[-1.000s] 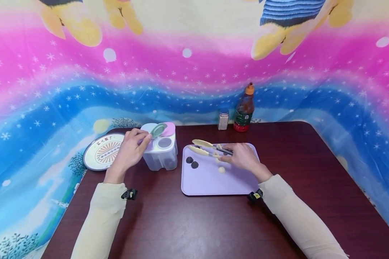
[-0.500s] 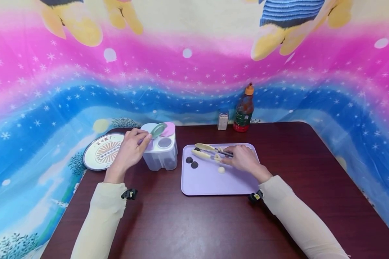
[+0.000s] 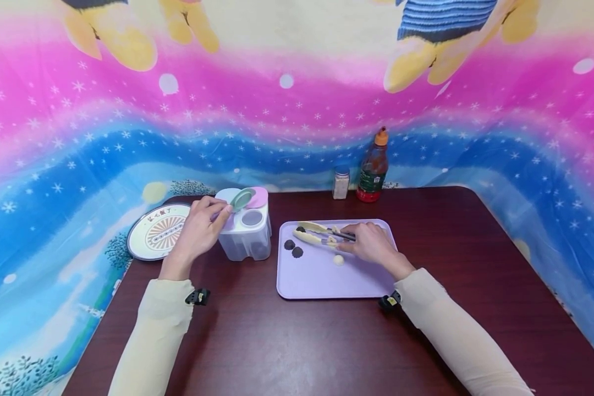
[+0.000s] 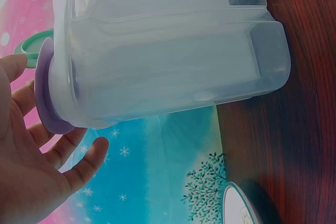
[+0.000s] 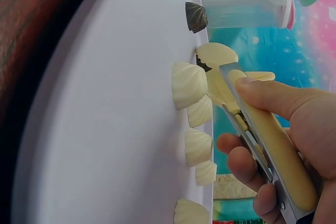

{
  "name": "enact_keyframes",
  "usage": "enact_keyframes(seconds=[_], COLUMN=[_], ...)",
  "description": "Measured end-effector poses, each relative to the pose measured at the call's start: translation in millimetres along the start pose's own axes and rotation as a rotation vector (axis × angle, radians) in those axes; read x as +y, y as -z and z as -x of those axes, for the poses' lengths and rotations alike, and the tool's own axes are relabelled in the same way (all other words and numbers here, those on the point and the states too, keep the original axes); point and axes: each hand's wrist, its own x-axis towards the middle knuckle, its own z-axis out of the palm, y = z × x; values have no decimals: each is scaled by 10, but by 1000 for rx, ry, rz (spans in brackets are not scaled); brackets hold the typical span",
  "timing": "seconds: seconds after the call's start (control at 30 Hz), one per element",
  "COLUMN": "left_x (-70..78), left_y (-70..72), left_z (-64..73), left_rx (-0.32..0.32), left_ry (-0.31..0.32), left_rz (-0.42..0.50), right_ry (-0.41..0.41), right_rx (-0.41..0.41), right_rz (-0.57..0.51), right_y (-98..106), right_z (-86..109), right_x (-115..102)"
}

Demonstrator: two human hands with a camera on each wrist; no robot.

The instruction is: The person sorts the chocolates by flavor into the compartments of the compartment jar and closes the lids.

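My left hand [image 3: 198, 228] pinches the raised green lid [image 3: 242, 199] of a translucent storage box [image 3: 245, 245] with several round coloured lids. Beside that lid, one round opening [image 3: 252, 218] is uncovered. Over a lilac tray [image 3: 322, 283], my right hand [image 3: 371, 242] grips cream-tipped tongs [image 3: 311, 237], their tips low around a dark ridged piece [image 3: 301, 229]. Whether the tips press on it, I cannot tell. Two more dark pieces [image 3: 297, 252] lie left of the tongs. Several cream ridged pieces [image 5: 189, 85] sit on the tray in the right wrist view, one [image 3: 338, 260] near my right hand.
A patterned oval plate [image 3: 158, 234] leans at the left behind my left hand. At the back stand a small shaker jar [image 3: 341, 184] and a red sauce bottle [image 3: 373, 170] with an orange cap. A printed cloth [image 3: 297, 121] hangs behind the brown table [image 3: 297, 341].
The tongs have come down from above the tray, and their tips now stand around the rear dark piece. My left hand and the green lid have stayed in place.
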Motion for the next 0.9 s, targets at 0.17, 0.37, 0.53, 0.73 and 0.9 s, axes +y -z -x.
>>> enact_keyframes(seconds=[0.17,0.37,0.53,0.73,0.9], left_x=[4,5,12,7,2], left_y=[-3,-4,-1,0,-1], left_z=[5,10,10,8,4], left_rx=[-11,-14,-10,-6,-7], left_ry=[5,11,10,9,9], left_rz=[-1,2,-1,1,3], right_ry=[2,19,33,11,-1], right_rx=[11,43,74,83,80], right_rz=[-12,-54,-85,-116,-158], right_y=[-17,-14,45,133,220], right_z=[17,35,60,73,78], right_x=[20,42,11,-60,-124])
